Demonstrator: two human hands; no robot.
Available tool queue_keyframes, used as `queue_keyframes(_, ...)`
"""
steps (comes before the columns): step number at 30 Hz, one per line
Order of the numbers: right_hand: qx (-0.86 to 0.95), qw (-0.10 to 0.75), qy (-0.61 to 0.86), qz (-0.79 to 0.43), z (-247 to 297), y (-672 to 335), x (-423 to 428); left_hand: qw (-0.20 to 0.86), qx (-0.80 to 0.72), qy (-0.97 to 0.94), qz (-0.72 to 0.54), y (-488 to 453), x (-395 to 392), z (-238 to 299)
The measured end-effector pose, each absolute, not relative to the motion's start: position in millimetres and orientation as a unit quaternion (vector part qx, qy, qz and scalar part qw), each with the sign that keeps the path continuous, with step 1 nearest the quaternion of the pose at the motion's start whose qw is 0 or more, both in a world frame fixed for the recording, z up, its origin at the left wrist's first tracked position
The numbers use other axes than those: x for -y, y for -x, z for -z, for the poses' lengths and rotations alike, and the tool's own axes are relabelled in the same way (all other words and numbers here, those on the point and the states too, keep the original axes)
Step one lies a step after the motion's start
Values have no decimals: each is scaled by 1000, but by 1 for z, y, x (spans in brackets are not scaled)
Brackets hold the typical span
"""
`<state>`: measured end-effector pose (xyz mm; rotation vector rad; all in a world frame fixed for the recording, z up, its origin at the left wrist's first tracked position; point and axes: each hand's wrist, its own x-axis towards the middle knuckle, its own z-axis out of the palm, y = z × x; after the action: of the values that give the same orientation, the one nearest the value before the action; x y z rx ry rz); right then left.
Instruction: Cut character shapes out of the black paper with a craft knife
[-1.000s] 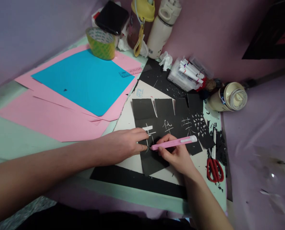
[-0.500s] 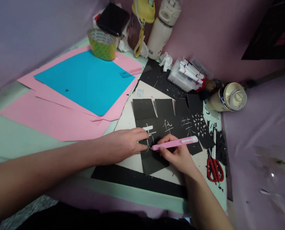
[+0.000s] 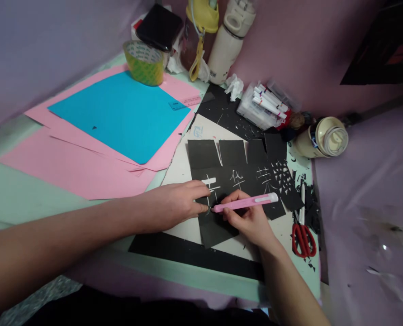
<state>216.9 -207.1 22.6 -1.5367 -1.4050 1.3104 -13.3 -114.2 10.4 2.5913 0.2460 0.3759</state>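
My right hand (image 3: 250, 222) is closed around a slim pink craft knife (image 3: 244, 202) with a white slider end. Its tip touches a black paper sheet (image 3: 218, 231) just beside my left fingertips. My left hand (image 3: 179, 203) lies flat on that sheet's left part, fingers stretched out, holding nothing. White character strokes show in the black paper, some of them cut through. Slits divide its upper edge into flaps, and small triangular holes pattern the right end. Beneath it lies a white board (image 3: 184, 233) with scraps on it.
Red-handled scissors (image 3: 303, 240) lie at right among black scraps. Blue paper (image 3: 120, 117) covers pink sheets (image 3: 75, 165) at left, with a tape roll (image 3: 145, 68) and a ruler (image 3: 184, 103). Bottles (image 3: 226, 50), a box of markers (image 3: 264, 106) and a cup (image 3: 323, 138) stand behind.
The knife and my right hand have shifted very slightly left toward my left fingertips. My left hand stays in place on the black paper.
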Motion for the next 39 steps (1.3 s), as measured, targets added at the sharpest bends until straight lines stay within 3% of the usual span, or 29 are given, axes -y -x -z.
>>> queue_keyframes(6,547,334,581,-501,-20,-218,208,216,-81,-969,-89,13,113,-12)
queue_keyframes(23,550,337,604,-467,-22,-215,208,207,-77,-968,-120,10,112,-11)
queue_keyframes(31,558,351,620,-425,-24,-210,225,174,-349,-912,-125,15,115,-21)
queue_keyframes(35,519,416,621,-415,-14,-207,227,279,-352,-879,-161,15,118,-20)
queue_keyframes(39,472,490,608,-410,-8,-203,220,492,-368,-758,-222,12,116,-20)
